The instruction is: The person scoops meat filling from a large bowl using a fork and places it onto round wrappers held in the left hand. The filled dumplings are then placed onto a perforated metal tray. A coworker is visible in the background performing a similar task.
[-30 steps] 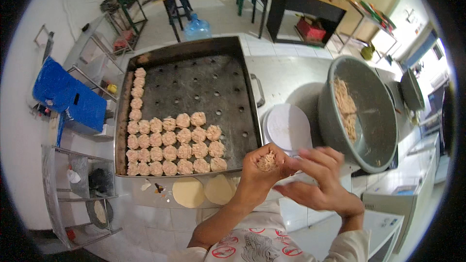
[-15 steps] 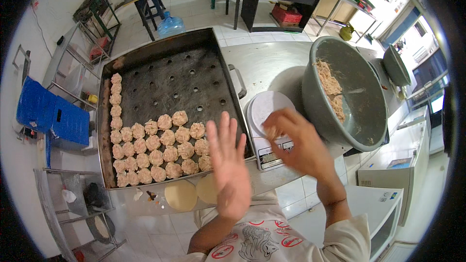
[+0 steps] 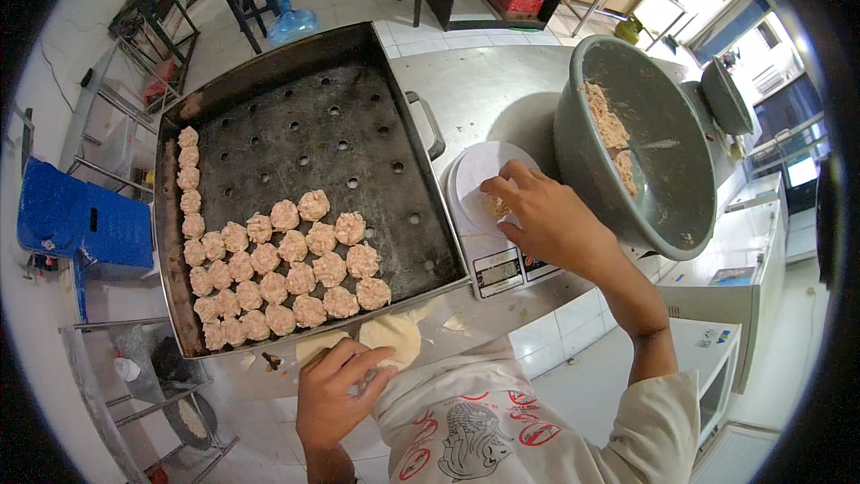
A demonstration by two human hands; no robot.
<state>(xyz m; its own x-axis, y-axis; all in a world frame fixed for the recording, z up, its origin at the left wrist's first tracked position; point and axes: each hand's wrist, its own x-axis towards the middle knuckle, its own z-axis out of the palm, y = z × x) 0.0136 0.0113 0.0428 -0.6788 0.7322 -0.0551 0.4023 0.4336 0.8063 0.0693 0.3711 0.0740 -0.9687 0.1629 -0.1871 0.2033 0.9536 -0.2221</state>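
Over the round white plate [image 3: 470, 181] of a kitchen scale [image 3: 498, 272], my right hand [image 3: 554, 220] curls its thumb and fingers around a small meat-filled dumpling [image 3: 495, 206], which is partly hidden by them. By the table's front edge, my left hand [image 3: 345, 385] has bent fingers pinching the near edge of a round, pale dough wrapper [image 3: 391, 336]. A second wrapper [image 3: 309, 350] lies partly beneath that hand and the tray. Rows of pinkish dumplings [image 3: 264, 257] fill the near part and left side of a large dark baking tray [image 3: 305, 157] with holes in its base.
A deep grey basin [image 3: 658, 139] with meat filling [image 3: 609, 121] along its left wall stands right of the scale. The tray's metal handle [image 3: 428, 125] juts toward the scale. Dough scraps [image 3: 455, 323] lie at the table's front edge. A blue container [image 3: 94, 220] is at far left.
My left hand has dropped from an upright, spread pose beside the tray to the wrappers. My right hand has brought the dumpling onto the scale plate. The view has shifted slightly.
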